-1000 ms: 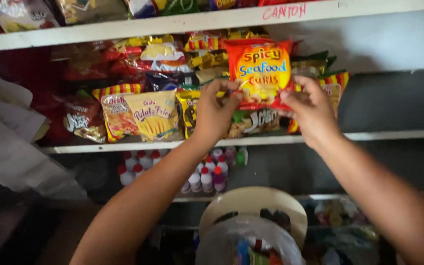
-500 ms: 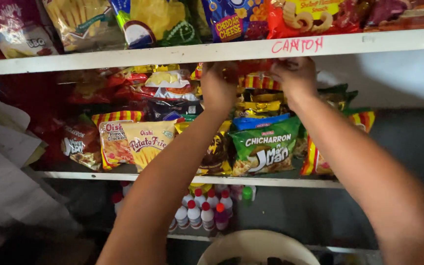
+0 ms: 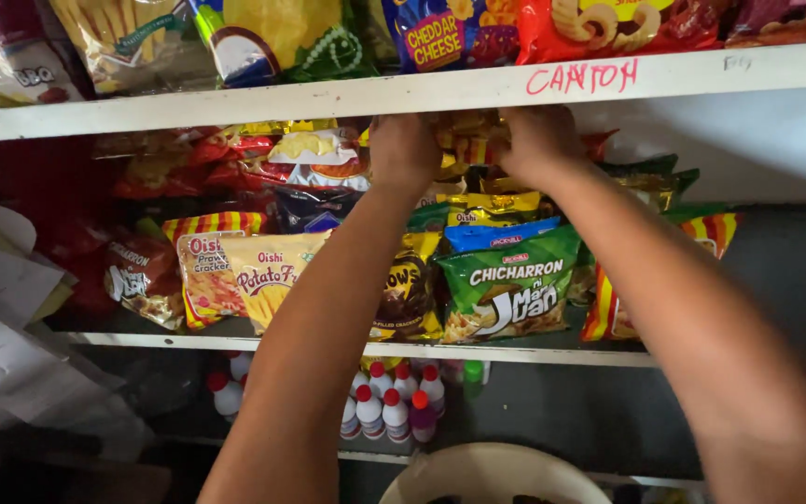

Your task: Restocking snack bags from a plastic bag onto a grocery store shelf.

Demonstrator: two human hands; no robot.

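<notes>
— Where do we have our hands?

— Both are raised to the top of the middle shelf's stack. Our left hand (image 3: 405,149) and right hand (image 3: 538,140) sit close together but apart, just under the white upper shelf board (image 3: 235,103), and both reach into a gold-coloured snack packet (image 3: 466,140) lying between them. The fingers are hidden behind the packet and the board, so we cannot tell whether either hand has closed on it.

— And what lies around them?

— Below our right forearm stands a green crackling bag (image 3: 510,285), upright at the front of the lower shelf board (image 3: 534,355). Beside our left forearm lean a yellow potato-fry bag (image 3: 268,280) and a prawn cracker bag (image 3: 202,275). Under that shelf we see small white bottles with red caps (image 3: 394,397), and at the bottom edge a pale round basin (image 3: 492,471).
</notes>
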